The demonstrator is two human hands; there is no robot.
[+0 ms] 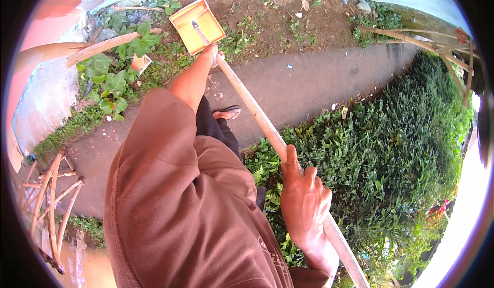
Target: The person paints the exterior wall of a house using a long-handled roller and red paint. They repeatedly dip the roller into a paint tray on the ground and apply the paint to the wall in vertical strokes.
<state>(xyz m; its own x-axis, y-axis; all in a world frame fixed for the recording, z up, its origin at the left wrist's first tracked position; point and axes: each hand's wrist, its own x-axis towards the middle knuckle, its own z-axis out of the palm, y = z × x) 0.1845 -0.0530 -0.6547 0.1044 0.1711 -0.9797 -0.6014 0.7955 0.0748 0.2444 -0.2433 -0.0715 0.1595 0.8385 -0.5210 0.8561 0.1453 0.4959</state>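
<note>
A long, pale wooden pole runs slantwise from the upper left to the lower right, across the front of my body. My left hand, arm stretched out, is closed round it near its far end. Lower down, my right hand grips the same pole with the thumb laid along it. Past my left hand, the pole's tip with a grey metal-looking fitting overlaps a square, raised-rim yellow-orange tray. Whether the tray is fixed to the pole I cannot tell.
A grey path crosses beneath me, my sandalled foot on it. Dense green shrubs border it on the right. Bare soil and leafy plants lie beyond. Wooden pole frames stand at lower left and upper right.
</note>
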